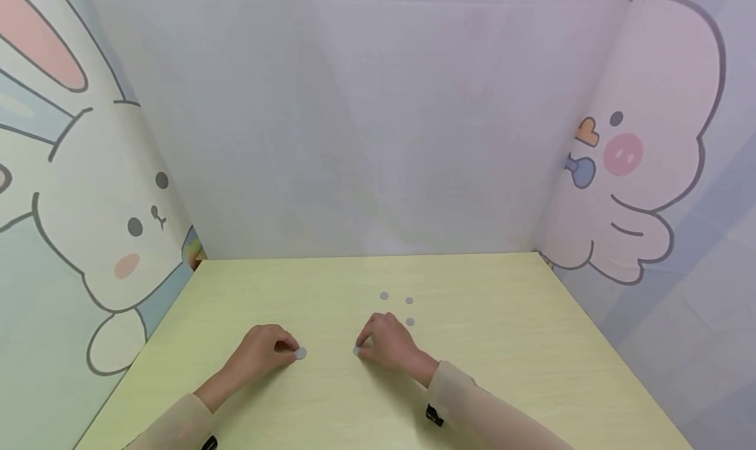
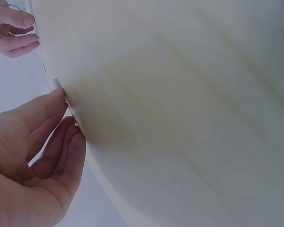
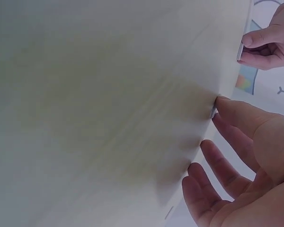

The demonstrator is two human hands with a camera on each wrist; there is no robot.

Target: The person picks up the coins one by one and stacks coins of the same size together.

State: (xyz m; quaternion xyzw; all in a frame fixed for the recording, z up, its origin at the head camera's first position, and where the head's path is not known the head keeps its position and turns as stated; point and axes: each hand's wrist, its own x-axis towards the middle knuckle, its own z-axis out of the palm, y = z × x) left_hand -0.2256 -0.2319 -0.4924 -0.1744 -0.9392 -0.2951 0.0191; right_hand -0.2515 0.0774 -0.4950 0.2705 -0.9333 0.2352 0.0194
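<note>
On the left part of the table, my left hand [image 1: 260, 346] pinches a small, flat grey disc [image 1: 301, 353] at its edge between thumb and forefinger. The left wrist view shows this disc [image 2: 56, 82] thin and edge-on at the fingertips. Nearer the middle, my right hand [image 1: 391, 342] pinches another grey disc [image 1: 357, 351], mostly covered by the fingers. In the right wrist view that disc [image 3: 214, 111] sits between thumb and forefinger, right at the tabletop, with the other fingers spread along the surface.
Beyond my right hand lie three more grey discs, a left one [image 1: 384, 295], a right one [image 1: 409, 300] and a nearer one [image 1: 410, 322]. The pale yellow table [image 1: 283, 286] ends at a hanging light curtain [image 1: 366, 142]. Cartoon-printed cloth flanks both sides.
</note>
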